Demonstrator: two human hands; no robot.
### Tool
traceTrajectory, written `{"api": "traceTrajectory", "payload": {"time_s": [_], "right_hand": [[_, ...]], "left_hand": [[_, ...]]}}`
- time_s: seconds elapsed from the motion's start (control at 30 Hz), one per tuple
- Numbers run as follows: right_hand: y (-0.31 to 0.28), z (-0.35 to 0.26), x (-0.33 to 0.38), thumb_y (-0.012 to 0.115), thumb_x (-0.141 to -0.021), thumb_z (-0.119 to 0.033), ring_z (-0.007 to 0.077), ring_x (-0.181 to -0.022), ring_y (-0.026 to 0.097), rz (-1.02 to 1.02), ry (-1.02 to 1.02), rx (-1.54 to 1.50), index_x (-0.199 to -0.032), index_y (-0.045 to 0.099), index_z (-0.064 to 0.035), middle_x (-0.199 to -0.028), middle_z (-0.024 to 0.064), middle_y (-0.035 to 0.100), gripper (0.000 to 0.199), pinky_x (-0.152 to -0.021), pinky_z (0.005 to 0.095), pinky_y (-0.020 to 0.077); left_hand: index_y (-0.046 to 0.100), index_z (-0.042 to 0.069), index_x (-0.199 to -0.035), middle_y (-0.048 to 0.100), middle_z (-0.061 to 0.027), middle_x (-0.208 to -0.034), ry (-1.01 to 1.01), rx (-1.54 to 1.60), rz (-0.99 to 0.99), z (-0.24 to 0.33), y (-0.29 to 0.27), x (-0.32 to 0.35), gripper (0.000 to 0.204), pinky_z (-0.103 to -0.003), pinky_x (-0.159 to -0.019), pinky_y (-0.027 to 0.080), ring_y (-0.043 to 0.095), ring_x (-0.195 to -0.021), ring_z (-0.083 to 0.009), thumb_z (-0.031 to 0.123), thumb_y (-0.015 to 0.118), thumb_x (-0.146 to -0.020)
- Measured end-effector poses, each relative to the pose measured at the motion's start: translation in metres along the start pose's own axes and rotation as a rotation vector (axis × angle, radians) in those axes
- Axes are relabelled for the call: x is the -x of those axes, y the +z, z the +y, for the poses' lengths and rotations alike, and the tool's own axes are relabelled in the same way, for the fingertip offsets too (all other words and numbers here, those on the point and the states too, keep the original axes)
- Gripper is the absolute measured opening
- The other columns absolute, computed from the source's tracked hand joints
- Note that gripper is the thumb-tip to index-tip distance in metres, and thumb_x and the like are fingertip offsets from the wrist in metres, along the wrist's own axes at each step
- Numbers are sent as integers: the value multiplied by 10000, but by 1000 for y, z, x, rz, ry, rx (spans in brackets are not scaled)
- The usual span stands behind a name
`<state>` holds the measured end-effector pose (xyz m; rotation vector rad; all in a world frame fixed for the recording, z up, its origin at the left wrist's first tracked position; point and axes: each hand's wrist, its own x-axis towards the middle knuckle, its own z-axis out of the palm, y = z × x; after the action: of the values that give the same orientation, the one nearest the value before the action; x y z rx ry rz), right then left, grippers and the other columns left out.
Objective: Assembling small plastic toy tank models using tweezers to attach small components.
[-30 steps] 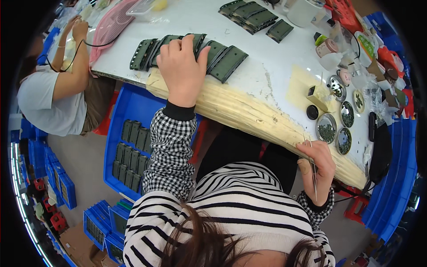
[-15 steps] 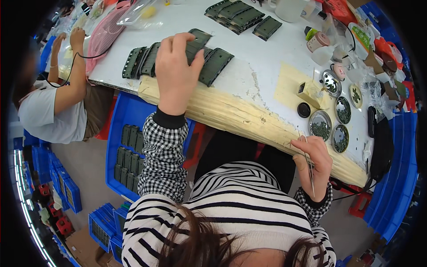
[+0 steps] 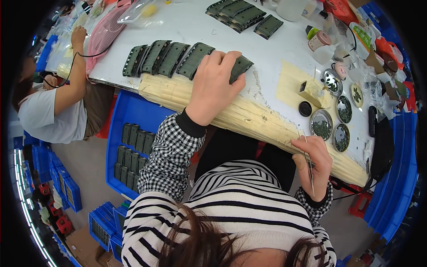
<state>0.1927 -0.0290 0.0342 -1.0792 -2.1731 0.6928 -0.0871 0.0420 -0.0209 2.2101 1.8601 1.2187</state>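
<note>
Several dark green, slightly curved rectangular plastic panels [image 3: 155,57] stand side by side in a row along the near left part of the white table. My left hand [image 3: 215,84] is over the right end of this row, its fingers closed on the rightmost green panel [image 3: 241,69]; part of that panel is hidden under the hand. At the table's front edge on the right, my right hand [image 3: 316,160] holds thin metal tweezers [image 3: 310,171] between thumb and fingers, away from the panels. Round dishes [image 3: 321,124] of small dark green pieces lie beyond it.
More green panels [image 3: 235,15] lie at the back of the table. A small yellowish box [image 3: 309,91] and a black round cap [image 3: 305,108] are near the dishes. Below left is a blue bin [image 3: 116,147] holding similar panels. A co-worker [image 3: 58,107] sits at the left.
My left hand has moved right along the row, and the rightmost panel has shifted right with it. The panels it covered now show. My right hand with the tweezers has stayed still.
</note>
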Motion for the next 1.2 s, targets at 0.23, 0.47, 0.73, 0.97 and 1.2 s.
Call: {"api": "traceTrajectory", "payload": {"time_s": [0.23, 0.47, 0.73, 0.97, 1.2], "right_hand": [[0, -3, -2, 755, -747, -19, 315, -882, 573, -6, 3, 5, -1036, 688, -2, -923, 140, 633, 297, -806, 367, 459], [0, -3, -3, 757, -742, -17, 316, -878, 570, -17, -2, 0, -1041, 686, -3, -922, 140, 633, 308, -806, 367, 457], [1, -2, -2, 761, -739, -18, 316, -884, 573, -20, 11, -6, -1039, 688, -6, -924, 139, 635, 309, -814, 369, 457], [3, -3, -3, 763, -742, -24, 320, -885, 573, -29, -1, -6, -1038, 688, -5, -928, 141, 639, 305, -819, 369, 458], [2, -1, 0, 763, -756, -45, 319, -879, 571, -26, 13, 4, -1034, 689, -3, -913, 140, 636, 291, -810, 370, 459]], "left_hand": [[595, 54, -1211, 610, -132, -965, 0, -78, 22, -2, -9, -5, 468, -411, -827, 492, 592, -882, -322, 149, 747, -780], [481, 69, -1366, 588, -162, -1001, -195, -109, -284, 8, -23, -9, 625, -424, -814, 479, 568, -965, -333, 144, 734, -800], [452, 69, -1386, 570, -201, -955, -183, -454, -59, -38, -35, -12, 642, -452, -772, 492, 581, -918, -363, 169, 725, -814], [464, 63, -1355, 619, -192, -904, -227, -377, -115, -41, -37, -18, 662, -443, -759, 511, 626, -852, -377, 185, 759, -776], [467, 50, -1337, 659, -205, -1057, -241, -366, 153, -61, -79, -14, 647, -425, -809, 511, 649, -950, -355, 198, 758, -779]]}}
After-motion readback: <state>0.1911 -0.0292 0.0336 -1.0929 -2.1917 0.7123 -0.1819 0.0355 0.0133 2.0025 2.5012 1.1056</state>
